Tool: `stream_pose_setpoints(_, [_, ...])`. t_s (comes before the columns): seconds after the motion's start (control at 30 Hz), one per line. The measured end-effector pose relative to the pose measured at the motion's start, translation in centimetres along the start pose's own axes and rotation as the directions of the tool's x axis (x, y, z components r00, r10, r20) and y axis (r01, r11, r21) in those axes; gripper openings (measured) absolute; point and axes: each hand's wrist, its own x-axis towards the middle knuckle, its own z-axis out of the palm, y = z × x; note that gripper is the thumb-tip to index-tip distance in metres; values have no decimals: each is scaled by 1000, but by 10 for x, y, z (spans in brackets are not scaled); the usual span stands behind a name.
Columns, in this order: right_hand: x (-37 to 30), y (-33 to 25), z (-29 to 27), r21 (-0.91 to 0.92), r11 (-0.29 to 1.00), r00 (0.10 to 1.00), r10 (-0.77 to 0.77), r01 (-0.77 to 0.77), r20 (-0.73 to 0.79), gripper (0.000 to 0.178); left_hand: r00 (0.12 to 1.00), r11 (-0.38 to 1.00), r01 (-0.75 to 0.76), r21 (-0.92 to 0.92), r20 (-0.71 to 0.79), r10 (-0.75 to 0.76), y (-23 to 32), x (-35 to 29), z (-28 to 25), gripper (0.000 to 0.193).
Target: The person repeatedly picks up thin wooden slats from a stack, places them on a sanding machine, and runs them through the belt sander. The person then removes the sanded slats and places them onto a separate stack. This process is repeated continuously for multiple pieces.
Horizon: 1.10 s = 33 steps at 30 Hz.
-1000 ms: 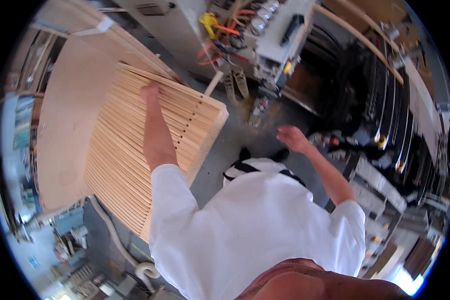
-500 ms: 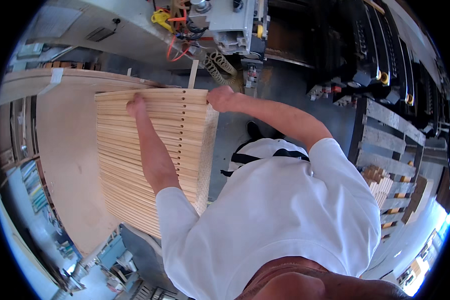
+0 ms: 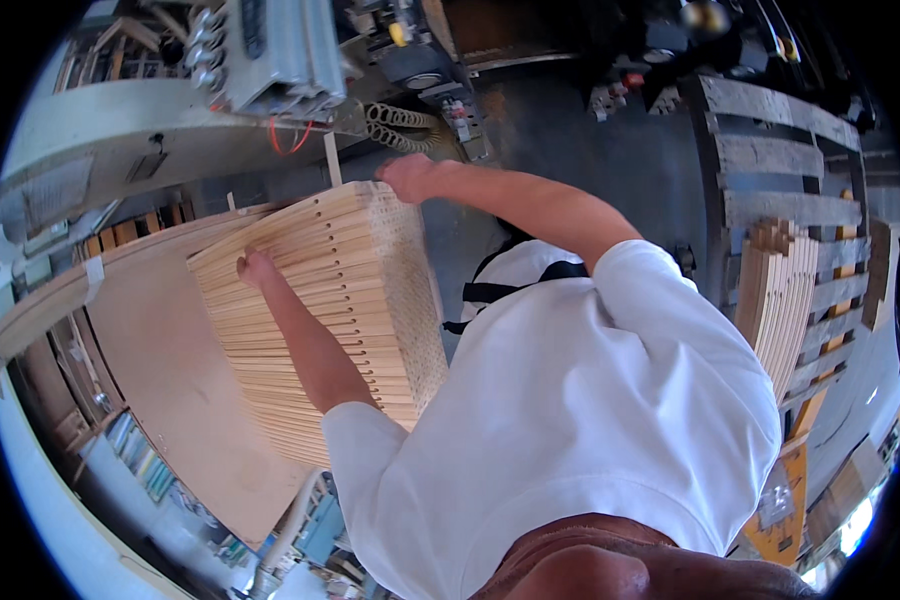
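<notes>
A stack of pale wooden slats (image 3: 315,330) lies side by side in a dense row, with a line of small round holes near the right-hand ends. My left hand (image 3: 257,268) is on the far slats toward their left ends, its fingers curled around slat edges. At the far right corner, my right hand (image 3: 407,178) is closed over the slat ends; its fingertips are partly hidden. The slats rest on a broad light-brown board (image 3: 160,350), which extends to their left. My left forearm crosses above the row and covers part of it.
A grey machine (image 3: 285,60) with a coiled hose (image 3: 402,125) stands beyond the stack. To my right, a wooden pallet (image 3: 770,155) carries a smaller pile of wooden pieces (image 3: 775,290). A strip of tape (image 3: 94,280) sits on the board's far edge.
The view has swung toward the right, so the stack appears slanted and the pallet shows more. Both hands stay at the far slats, with little visible shift along them.
</notes>
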Motion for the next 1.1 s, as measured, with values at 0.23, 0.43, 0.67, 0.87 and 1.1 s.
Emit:
stream_pose_setpoints(0.23, [-259, 83, -67, 242, 915, 889, 382, -324, -254, 37, 928, 985, -119, -121, 338, 154, 74, -258, 61, 7])
stream_pose_setpoints(0.43, [-529, 109, -101, 301, 711, 293, 583, -635, -758, 31, 390, 981, -166, 98, 921, -26, 6, -443, 158, 22])
stream_pose_setpoints(0.67, [-750, 24, -33, 354, 183, -223, 501, -917, -836, 28, -74, 959, -251, 133, 985, -156, 33, -590, 237, 28])
stream_pose_setpoints(0.87, [-766, -3, 55, 318, -35, -302, 425, -947, -853, 24, -270, 917, -396, 41, 950, -159, 44, -654, 297, 25])
stream_pose_setpoints(1.1, [-761, 5, 68, 320, -107, -335, 401, -941, -852, 25, -360, 892, -423, -162, 933, -1, 60, -642, 389, 24])
